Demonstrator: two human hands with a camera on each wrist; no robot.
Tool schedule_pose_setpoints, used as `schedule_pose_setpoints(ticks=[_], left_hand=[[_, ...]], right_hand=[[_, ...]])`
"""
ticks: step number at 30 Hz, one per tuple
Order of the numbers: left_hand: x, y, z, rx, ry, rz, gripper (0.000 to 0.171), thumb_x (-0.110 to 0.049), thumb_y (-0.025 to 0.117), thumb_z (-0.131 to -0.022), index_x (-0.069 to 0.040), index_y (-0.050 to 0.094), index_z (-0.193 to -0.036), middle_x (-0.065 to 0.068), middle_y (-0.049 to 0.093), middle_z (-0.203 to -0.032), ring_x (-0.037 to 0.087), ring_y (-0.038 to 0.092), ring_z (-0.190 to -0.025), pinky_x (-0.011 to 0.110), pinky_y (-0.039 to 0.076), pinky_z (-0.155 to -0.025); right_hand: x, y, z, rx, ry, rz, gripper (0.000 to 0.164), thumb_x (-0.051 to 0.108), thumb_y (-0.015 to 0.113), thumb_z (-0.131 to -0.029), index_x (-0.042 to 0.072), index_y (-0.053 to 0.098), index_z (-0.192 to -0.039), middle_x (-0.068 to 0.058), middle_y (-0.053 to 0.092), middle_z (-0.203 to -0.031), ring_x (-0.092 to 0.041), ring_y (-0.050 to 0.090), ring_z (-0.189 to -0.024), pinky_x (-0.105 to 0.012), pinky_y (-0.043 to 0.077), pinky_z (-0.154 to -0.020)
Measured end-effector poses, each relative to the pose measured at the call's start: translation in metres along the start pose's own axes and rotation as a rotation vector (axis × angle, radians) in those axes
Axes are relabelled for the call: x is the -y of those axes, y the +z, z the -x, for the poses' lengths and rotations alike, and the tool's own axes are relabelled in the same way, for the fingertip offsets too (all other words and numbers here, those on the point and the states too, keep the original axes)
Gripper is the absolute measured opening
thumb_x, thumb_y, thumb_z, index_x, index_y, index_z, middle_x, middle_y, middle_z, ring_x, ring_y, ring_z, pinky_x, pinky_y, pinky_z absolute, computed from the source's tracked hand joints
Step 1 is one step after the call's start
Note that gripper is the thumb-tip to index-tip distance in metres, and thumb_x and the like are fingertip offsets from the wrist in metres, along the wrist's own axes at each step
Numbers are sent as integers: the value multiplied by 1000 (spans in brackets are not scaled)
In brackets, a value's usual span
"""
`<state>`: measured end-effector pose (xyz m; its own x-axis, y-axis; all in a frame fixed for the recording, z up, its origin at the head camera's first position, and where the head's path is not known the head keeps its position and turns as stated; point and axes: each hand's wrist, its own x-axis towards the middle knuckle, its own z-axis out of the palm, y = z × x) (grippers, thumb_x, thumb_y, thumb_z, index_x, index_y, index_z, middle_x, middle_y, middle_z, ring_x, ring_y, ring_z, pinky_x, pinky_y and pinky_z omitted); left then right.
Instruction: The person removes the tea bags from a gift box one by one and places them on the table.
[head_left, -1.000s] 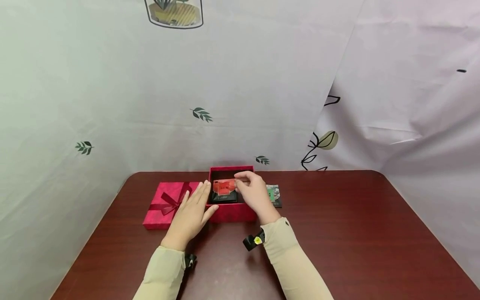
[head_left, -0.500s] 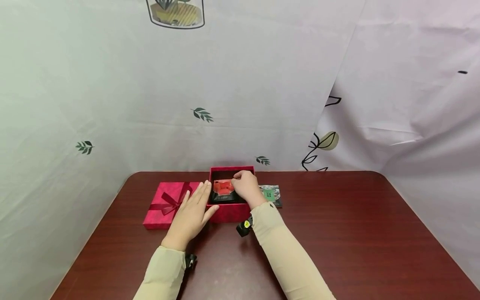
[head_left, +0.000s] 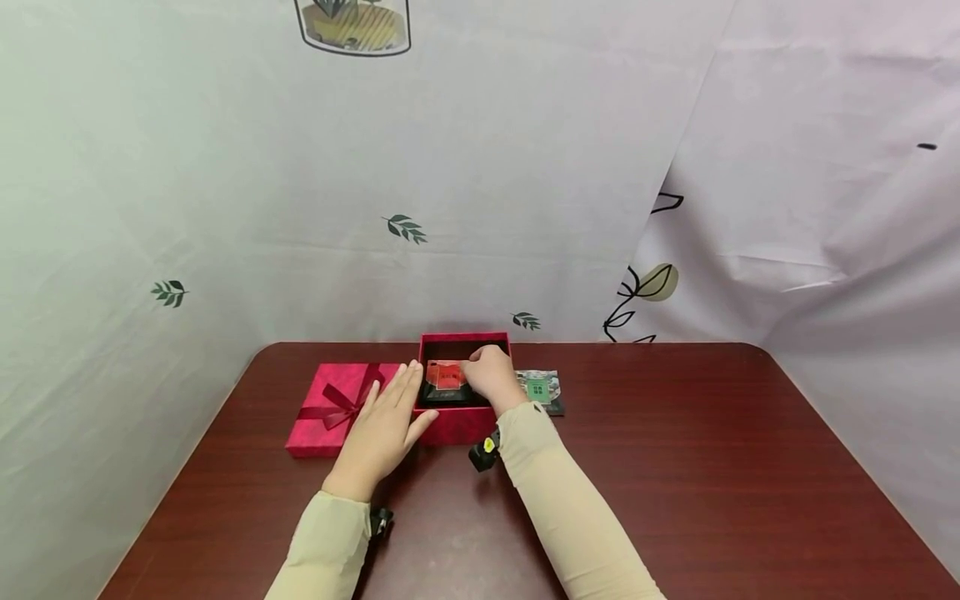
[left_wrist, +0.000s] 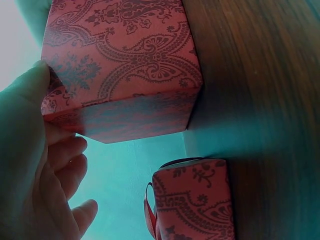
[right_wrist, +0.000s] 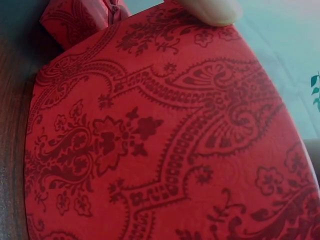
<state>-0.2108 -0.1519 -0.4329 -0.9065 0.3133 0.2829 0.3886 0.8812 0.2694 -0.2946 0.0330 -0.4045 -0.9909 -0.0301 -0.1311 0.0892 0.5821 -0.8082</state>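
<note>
A red patterned gift box [head_left: 457,427] stands uncovered at the table's back. A red-and-black packet [head_left: 447,381] is inside it, face up at the left. My left hand [head_left: 378,429] lies along the box's left side with straight fingers; its thumb [left_wrist: 35,82] touches the front near the corner in the left wrist view. My right hand [head_left: 492,379] reaches into the box over the front wall. Its curled fingers pinch the packet's right edge, and the fingertips are partly hidden. In the right wrist view one fingertip [right_wrist: 215,12] shows above the box's front face.
The box's red lid [head_left: 341,410], tied with a dark red ribbon bow, lies to the left of the box. A green-and-grey packet [head_left: 542,392] lies on the brown table [head_left: 675,467] just right of it. A printed cloth [head_left: 480,167] hangs behind.
My right hand has moved left and down into the box, uncovering more of the green packet. My left hand, the box and the lid have stayed in place.
</note>
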Motion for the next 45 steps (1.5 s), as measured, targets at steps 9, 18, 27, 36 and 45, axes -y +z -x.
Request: schedule_pose_setpoints(ticks=[9,18,27,36,45], left_hand=[[0,1,0,3,-1,3,78,-45,58,-101,-1,29,-158,15,29,-164,33,25,-152,60,18,-121],[0,1,0,0,6,13,77,-43,59,-101,-1,29,-159,15,28,-165,33,24,-152,60,18,-121],[0,1,0,-11,6,15,77,-41,61,-101,-1,30,-158,15,29,-164,33,24,-152,61,18,-121],[-1,0,-1,4,1,22,76,-42,59,-102,0,30,-158,15,27,-165,33,22,-153,60,17,-121],[0,1,0,7,3,27,77,-43,58,-102,-1,28,-159,15,28,-165,34,23,-153,61,17,-121]], right_hand=[[-2,1,-1,4,1,-33,32,20,62,-100,-2,67,-124,-16,69,-115,-27,69,-92,-45,57,-88],[-2,0,-3,-8,-11,-78,35,11,68,-95,-3,65,-127,-18,67,-120,-31,67,-102,-45,56,-90],[-1,0,-5,19,-5,-101,43,3,69,-91,-6,61,-133,-20,69,-118,-25,72,-84,-40,58,-84],[-3,-1,-4,51,-5,-193,42,1,61,-92,-5,62,-133,-19,70,-116,-26,69,-83,-45,57,-87],[-5,1,-5,66,-20,-246,20,2,62,-95,-2,73,-111,-15,71,-102,-23,69,-76,-39,61,-75]])
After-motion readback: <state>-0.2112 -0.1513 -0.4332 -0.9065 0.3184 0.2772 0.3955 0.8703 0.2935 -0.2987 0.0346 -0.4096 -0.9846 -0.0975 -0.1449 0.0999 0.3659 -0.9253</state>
